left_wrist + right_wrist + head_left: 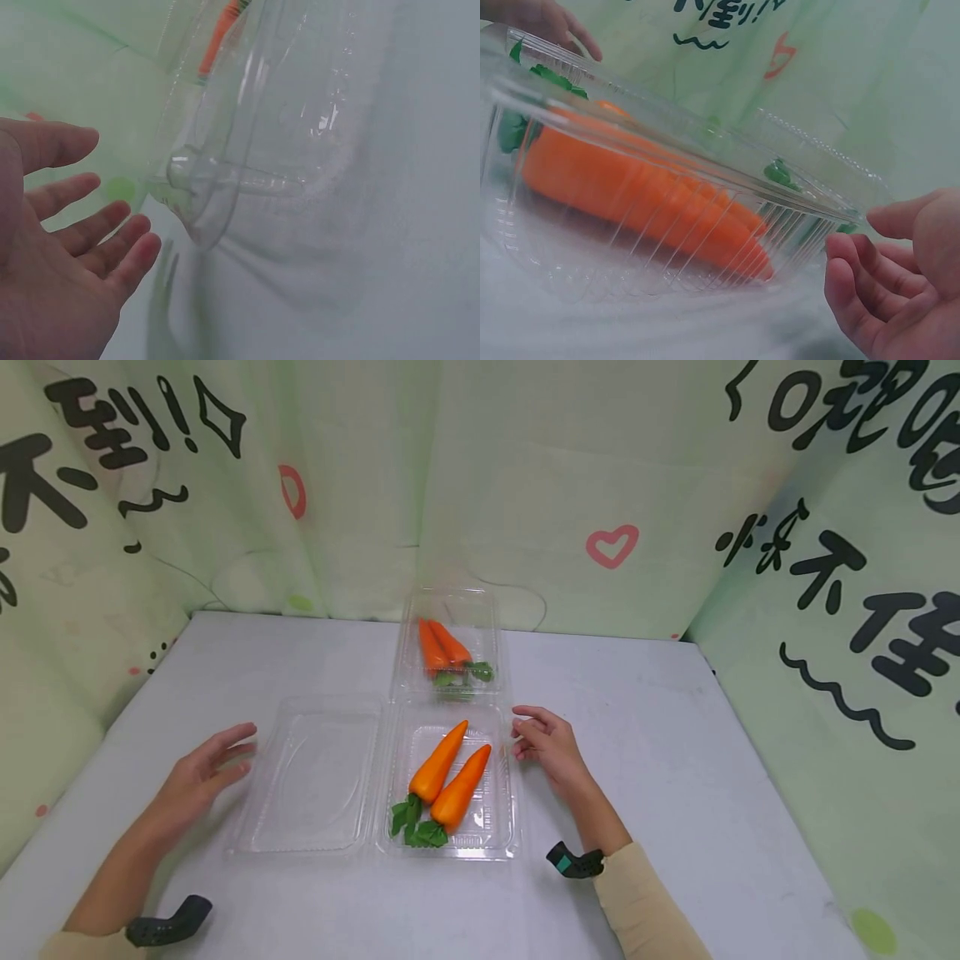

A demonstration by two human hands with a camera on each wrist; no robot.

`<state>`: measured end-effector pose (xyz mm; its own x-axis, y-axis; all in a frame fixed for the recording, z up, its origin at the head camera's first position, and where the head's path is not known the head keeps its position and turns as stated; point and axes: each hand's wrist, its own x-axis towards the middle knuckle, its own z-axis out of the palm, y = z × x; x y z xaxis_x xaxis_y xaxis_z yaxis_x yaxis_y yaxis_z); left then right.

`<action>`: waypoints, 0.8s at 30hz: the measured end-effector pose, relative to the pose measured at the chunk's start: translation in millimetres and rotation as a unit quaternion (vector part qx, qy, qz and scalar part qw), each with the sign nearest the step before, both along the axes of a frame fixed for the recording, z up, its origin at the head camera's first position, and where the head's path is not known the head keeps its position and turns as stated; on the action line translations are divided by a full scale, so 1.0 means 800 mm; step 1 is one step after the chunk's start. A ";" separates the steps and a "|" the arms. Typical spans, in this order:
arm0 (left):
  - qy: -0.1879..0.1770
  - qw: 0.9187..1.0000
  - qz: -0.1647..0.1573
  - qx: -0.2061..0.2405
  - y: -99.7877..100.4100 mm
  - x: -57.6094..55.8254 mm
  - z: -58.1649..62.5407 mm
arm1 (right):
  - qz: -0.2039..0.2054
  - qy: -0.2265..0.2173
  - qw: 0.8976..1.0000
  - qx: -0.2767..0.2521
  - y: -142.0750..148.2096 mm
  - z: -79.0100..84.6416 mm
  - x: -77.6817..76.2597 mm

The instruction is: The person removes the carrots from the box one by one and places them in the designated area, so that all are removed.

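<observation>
Two orange carrots with green tops (461,788) lie side by side in the base of a clear plastic container (495,827). Its lid (315,777) is folded out flat to the left. My left hand (206,772) hovers just left of the lid, fingers spread and holding nothing; the left wrist view shows a gap between the fingers and the lid's rim. Beside the base's upper right corner is my right hand (551,747), its fingers loosely bent. In the right wrist view its fingertips (840,247) are close to the container's corner; whether they touch cannot be told.
Behind the open container stands a second clear container (450,602) with two more carrots (444,647) inside. The white table (637,710) carries both. Pale green curtains (510,485) with black lettering and pink hearts hang around its back and sides.
</observation>
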<state>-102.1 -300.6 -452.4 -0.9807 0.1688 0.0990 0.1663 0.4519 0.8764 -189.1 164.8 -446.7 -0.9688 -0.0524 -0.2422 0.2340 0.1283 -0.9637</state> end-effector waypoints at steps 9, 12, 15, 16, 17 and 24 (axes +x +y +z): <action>0.022 1.000 0.005 -0.011 0.006 -0.003 0.010 | -0.002 0.015 1.000 -0.027 0.004 0.001 0.000; 0.024 1.000 0.006 -0.013 0.009 -0.004 0.013 | 0.000 0.024 0.999 -0.036 0.005 0.004 -0.001; 0.024 1.000 0.004 -0.012 0.011 -0.005 0.015 | -0.001 0.028 0.999 -0.036 0.005 0.006 -0.001; 0.025 1.000 0.004 -0.011 0.012 -0.005 0.016 | 0.000 0.030 0.999 -0.034 0.005 0.007 -0.001; 0.026 1.000 0.003 -0.011 0.013 -0.006 0.017 | -0.002 0.030 0.999 -0.033 0.005 0.008 0.000; 0.040 0.999 -0.003 -0.019 0.020 -0.008 0.024 | 0.002 0.030 0.999 -0.020 0.005 0.014 0.001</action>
